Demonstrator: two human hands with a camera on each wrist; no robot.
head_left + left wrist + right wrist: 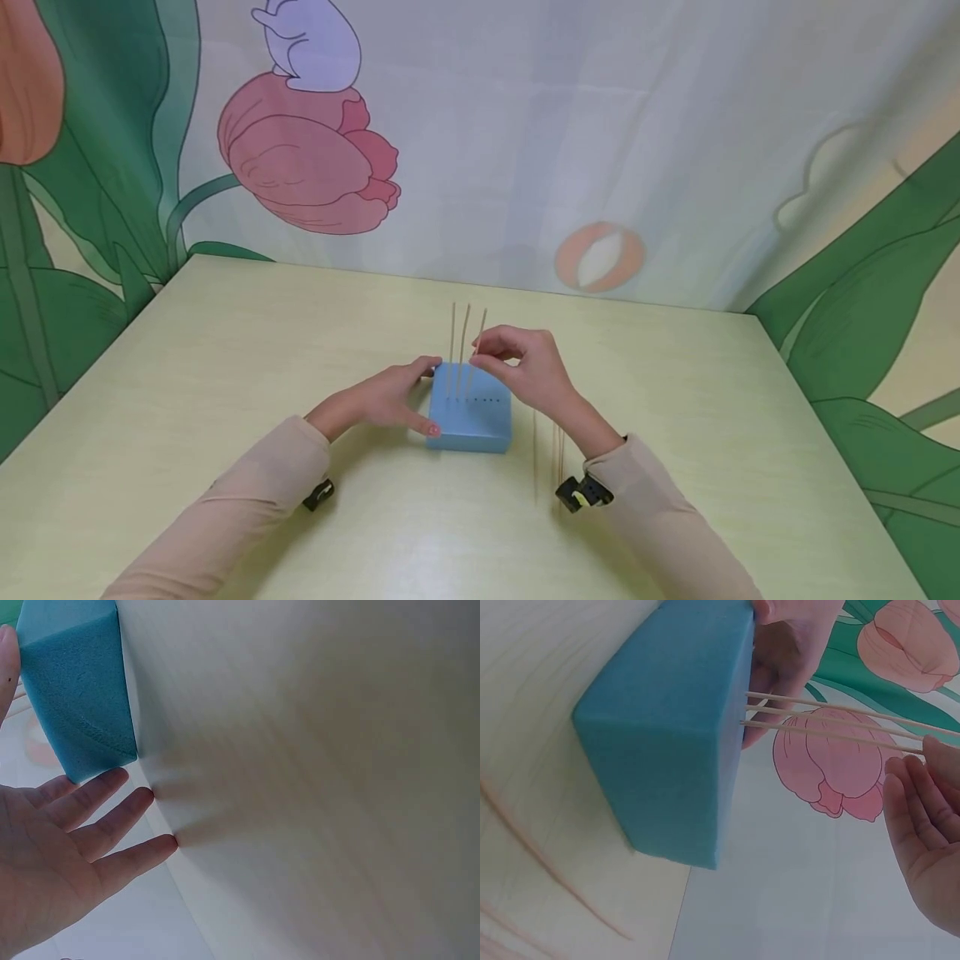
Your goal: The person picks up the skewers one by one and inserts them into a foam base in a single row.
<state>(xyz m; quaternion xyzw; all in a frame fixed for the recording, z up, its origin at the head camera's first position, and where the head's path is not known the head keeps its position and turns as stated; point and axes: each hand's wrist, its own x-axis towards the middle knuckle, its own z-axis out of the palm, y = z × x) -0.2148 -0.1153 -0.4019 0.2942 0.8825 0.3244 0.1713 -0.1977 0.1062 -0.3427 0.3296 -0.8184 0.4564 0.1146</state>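
A blue foam block [470,442] sits on the table with a row of small holes [487,400] across its top. Two thin wooden sticks, one at the left end [452,346] and its neighbour [463,337], stand upright in the row. My right hand [528,367] pinches a third stick [482,320] between thumb and fingers; its lower end meets the block beside the other two. My left hand [384,397] holds the block's left side, thumb at the front corner and fingertips at the back. In the left wrist view those fingers [101,802] are spread and nearly straight.
Several loose sticks [536,458] lie on the table [420,533] to the block's right, partly under my right forearm. A printed curtain [480,167] with flowers and leaves hangs behind the table's far edge. Black wrist straps [583,493] show at my sleeves.
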